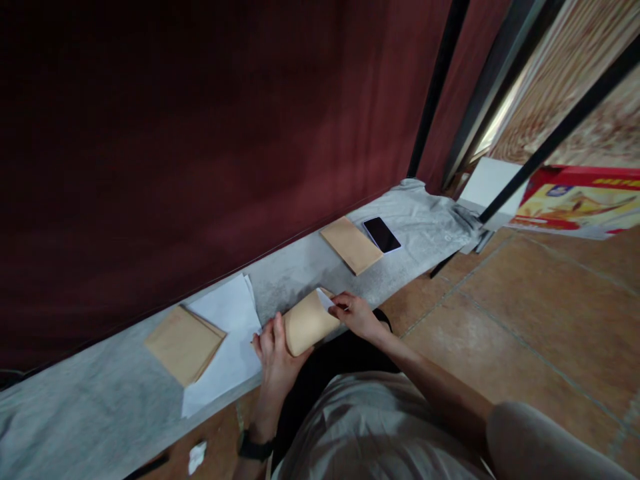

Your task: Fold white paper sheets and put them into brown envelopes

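7 o'clock: black wristband (257,448) is circling left wrist (267,415) | 6: black trousers (306,390) are showing | 5: creased grey shirt (377,427) is draping | 4: right sleeve (537,440) is matching

Tan env. (307,325) (bowed) is held aslant, wht. paper (325,299) at open end.

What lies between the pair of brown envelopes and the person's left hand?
White paper sheets, partly under the brown envelopes, fill that stretch up to the left hand, as the head view shows.

Dim light leaves the red backdrop (240,147) nearly black at upper left.
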Demonstrator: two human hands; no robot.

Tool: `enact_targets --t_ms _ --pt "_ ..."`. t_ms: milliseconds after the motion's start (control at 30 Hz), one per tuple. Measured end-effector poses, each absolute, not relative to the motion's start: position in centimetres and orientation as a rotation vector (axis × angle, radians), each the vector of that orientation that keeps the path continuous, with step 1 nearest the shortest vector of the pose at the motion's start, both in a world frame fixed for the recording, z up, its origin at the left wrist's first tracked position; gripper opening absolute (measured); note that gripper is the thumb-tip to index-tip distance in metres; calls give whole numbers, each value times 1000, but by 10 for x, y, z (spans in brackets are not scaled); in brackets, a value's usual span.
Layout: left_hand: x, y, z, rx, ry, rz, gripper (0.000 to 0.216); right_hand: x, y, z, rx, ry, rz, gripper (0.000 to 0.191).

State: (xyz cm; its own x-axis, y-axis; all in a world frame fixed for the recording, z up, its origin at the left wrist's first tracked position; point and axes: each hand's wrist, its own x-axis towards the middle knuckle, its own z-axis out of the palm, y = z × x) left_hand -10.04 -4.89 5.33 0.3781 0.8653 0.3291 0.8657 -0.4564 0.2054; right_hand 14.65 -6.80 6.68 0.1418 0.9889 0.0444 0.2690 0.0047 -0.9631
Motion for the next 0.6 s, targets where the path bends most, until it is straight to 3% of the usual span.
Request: enact_targets --t_ms 367,600 --pt "-92 -45 58 -2636 -1543 -612 96 141 -73 64 -1421 -1093 981 5" --pt "-92 -44 59 -2653 -1526 -608 95 142 -73 56 -1420 -985 954 45"
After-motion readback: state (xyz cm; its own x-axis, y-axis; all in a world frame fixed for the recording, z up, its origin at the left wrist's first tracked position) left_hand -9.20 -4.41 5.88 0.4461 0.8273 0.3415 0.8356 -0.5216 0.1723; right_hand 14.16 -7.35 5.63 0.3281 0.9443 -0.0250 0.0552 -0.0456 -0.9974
